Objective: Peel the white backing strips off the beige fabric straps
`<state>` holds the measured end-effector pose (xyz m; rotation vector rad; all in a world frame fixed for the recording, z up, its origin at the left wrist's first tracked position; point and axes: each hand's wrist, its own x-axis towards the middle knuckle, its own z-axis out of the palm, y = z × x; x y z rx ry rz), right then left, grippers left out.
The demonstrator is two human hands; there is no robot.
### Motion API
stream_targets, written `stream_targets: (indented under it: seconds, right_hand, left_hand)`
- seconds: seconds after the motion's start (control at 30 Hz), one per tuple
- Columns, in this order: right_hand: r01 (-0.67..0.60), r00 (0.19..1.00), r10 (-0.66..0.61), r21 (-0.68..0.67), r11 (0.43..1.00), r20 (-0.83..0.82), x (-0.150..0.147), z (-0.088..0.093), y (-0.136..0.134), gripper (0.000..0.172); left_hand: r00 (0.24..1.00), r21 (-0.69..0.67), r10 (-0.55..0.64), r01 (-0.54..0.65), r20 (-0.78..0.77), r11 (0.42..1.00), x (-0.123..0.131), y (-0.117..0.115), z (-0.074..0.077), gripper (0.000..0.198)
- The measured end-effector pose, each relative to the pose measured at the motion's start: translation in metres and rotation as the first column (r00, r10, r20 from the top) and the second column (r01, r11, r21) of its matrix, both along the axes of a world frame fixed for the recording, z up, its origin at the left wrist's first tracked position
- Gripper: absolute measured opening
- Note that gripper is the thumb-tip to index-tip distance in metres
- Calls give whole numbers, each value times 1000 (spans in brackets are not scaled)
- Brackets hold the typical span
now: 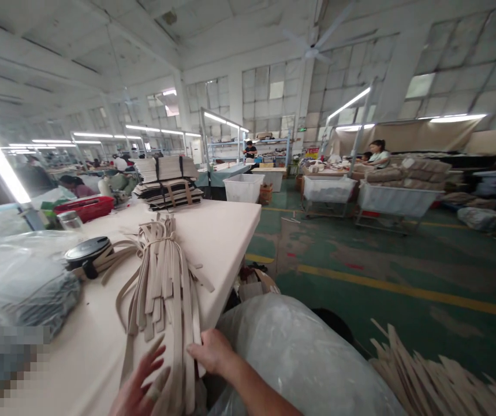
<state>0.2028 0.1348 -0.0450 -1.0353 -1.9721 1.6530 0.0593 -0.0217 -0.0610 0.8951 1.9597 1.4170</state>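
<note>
A tied bundle of beige straps (163,277) lies lengthwise on the cream worktable (226,231), its loose ends hanging over the near edge. My right hand (211,351) grips the near ends of the straps at the table's corner, fingers curled round them. My left hand (137,390) rests beside the bundle on its left, fingers stretched out and apart, touching the straps from the side.
A black round tool (86,252) and a clear plastic bag of dark goods (22,283) lie at left. Stacked striped bags (167,184) stand at the table's far end. A large plastic sack (299,358) sits below my arm, beige strips (438,381) at right. Other people work at distant benches.
</note>
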Motion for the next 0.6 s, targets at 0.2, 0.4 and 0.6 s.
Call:
stream_targets:
  seconds: [0.2, 0.4, 0.6]
  right_hand:
    - [-293, 879, 11, -521, 801, -478, 28, 14, 14, 28]
    - [-202, 975, 171, -236, 951, -143, 20, 6, 15, 30]
    - [-46, 973, 9, 154, 987, 232, 7, -15, -1, 42]
  left_hand:
    - [959, 18, 124, -133, 254, 991, -7, 50, -1, 69]
    - [923, -104, 211, -187, 322, 977, -5, 79, 9, 56]
    - [974, -19, 145, -144, 172, 989, -4, 81, 14, 41]
